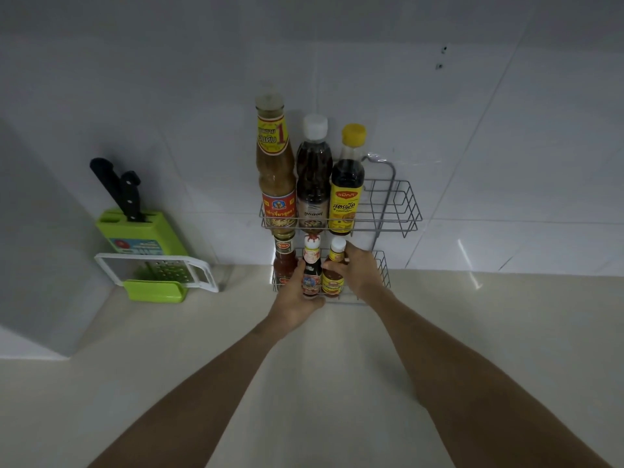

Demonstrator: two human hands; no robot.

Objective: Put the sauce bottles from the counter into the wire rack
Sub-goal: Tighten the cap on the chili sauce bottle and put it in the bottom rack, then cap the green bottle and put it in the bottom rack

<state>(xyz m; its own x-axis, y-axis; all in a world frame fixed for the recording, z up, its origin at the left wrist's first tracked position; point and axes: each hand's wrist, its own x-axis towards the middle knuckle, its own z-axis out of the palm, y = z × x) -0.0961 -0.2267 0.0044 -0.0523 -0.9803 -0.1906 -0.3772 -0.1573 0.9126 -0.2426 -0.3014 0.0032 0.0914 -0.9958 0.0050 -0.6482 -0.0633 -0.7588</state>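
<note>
Both hands are working the lower tier of the wire rack (398, 211): left hand (297, 298) is gripping the dark small bottle (311, 268), right hand (358, 268) is wrapping the yellow-label bottle (334, 268). Risk: they're sitting tight together beside the red sauce bottle (284, 261), so a nudge is likely tipping one, or a base is catching the front wire. The beige counter (337, 349) is looking glossy, probably slippery; white tiled wall (506, 130), dim light.

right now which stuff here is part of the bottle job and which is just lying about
Job: wire rack; three tall bottles on its top shelf; three small bottles on the lower shelf; left hand; right hand.
Lying about: knife block; grater.
</note>
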